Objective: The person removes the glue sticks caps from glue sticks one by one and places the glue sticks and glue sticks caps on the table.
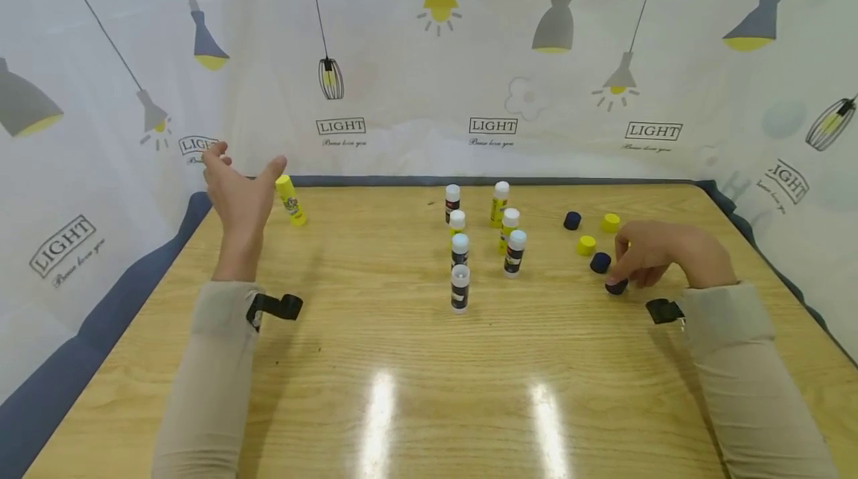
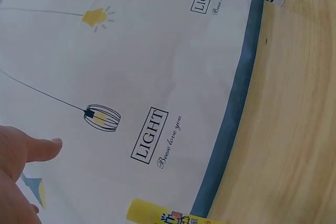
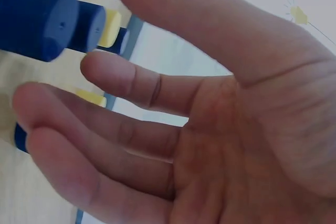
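Observation:
My left hand [image 1: 239,192] is raised over the far left of the table, thumb and fingers spread, holding nothing. Just right of its thumb, a yellow glue stick [image 1: 291,202] stands upright; part of it [image 2: 157,212] shows low in the left wrist view. My right hand [image 1: 670,252] hovers at the right, fingers loosely bent, beside a navy cap [image 1: 617,287]. In the right wrist view, that navy cap [image 3: 37,22] lies beyond the thumb and index fingertips, with no visible grip. Another navy cap [image 1: 600,263] and a yellow cap [image 1: 586,246] lie just behind it.
Several white-topped glue sticks stand upright mid-table, including a black-labelled one [image 1: 459,290] in front and a yellow one [image 1: 500,203] behind. A far navy cap [image 1: 572,220] and yellow cap [image 1: 611,223] lie at the right. A lamp-printed curtain [image 1: 402,92] borders the wooden table [image 1: 348,360].

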`<state>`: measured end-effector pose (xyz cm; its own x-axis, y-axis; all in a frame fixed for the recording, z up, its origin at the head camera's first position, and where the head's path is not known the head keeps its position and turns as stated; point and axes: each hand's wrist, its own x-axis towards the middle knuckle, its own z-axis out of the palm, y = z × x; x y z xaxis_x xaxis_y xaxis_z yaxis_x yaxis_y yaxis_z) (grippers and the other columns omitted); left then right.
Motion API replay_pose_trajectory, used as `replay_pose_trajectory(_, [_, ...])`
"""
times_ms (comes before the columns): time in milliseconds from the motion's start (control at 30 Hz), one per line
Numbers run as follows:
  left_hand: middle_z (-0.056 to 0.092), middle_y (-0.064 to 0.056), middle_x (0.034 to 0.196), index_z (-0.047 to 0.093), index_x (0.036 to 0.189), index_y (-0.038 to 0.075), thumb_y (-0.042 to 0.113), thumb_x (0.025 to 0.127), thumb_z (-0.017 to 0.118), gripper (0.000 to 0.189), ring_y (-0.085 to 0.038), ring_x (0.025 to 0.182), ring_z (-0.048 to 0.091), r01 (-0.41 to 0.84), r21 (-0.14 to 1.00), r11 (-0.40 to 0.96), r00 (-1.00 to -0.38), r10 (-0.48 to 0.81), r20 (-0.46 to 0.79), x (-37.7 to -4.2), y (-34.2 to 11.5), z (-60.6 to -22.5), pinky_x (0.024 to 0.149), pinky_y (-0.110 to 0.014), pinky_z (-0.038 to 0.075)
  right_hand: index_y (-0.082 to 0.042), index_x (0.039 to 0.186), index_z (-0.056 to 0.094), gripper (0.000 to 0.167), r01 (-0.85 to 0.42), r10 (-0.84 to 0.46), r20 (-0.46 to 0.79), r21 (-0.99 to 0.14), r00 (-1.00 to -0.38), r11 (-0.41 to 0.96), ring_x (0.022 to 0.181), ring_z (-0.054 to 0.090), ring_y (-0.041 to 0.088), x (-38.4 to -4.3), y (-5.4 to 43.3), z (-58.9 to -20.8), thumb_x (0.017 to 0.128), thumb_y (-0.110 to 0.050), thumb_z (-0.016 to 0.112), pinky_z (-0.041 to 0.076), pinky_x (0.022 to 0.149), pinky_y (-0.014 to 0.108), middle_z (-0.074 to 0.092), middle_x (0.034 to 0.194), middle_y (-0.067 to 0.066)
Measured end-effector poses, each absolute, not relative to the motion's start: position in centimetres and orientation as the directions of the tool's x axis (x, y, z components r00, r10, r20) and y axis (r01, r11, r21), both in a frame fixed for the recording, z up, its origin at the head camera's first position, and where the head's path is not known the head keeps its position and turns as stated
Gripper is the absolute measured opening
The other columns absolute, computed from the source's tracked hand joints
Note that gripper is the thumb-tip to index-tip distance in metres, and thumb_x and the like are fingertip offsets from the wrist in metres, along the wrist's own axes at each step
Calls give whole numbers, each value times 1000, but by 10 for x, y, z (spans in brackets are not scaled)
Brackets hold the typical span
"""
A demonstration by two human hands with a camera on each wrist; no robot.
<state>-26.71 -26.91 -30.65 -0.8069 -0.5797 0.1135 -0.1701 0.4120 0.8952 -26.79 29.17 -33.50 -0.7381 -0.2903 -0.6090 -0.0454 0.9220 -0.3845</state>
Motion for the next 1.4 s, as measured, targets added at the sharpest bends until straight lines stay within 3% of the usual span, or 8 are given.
replay_pose_trajectory(367, [13,-9,173,5,166,24,32,95,76,101,-31,159,22,-291,906,309,-867,-486,-113,-279,-272,-331,126,-48,28,-1,99,60,37,-113,-325,-550,-383,-769,917,69,58,17,-266,289,-329,104,-37,62,52,67,33,63,79,6])
replay_pose_trajectory(700, [31,-16,166,24,161,7,10,104,57,66,-34,151,36,-251,914,319,-916,-383,-118,-283,-274,-344,124,-47,33,-1,95,57,35,-96,-348,-529,-445,-774,891,64,54,16,-261,281,-324,106,-35,59,48,64,34,59,74,5])
replay_pose_trajectory(1000, [26,-16,169,9,166,15,27,106,59,79,-36,152,35,-273,917,290,-916,-369,-156,-287,-281,-353,124,-51,33,-2,98,60,34,-104,-349,-518,-443,-781,891,68,60,18,-261,277,-324,106,-35,59,54,67,36,61,79,7])
replay_pose_trajectory(1167, [23,-18,170,16,165,10,27,107,55,72,-36,153,35,-296,910,291,-928,-312,-202,-294,-294,-370,122,-48,36,-3,97,61,34,-114,-354,-507,-443,-786,889,70,61,19,-262,275,-326,105,-35,60,54,68,36,65,83,10])
replay_pose_trajectory(1400, [41,-27,159,32,158,1,18,110,47,53,-39,145,43,-227,880,418,-963,-230,-140,-305,-294,-382,113,-45,42,-3,99,61,35,-122,-361,-503,-446,-785,887,72,61,20,-262,277,-325,105,-37,59,55,68,37,65,85,10])
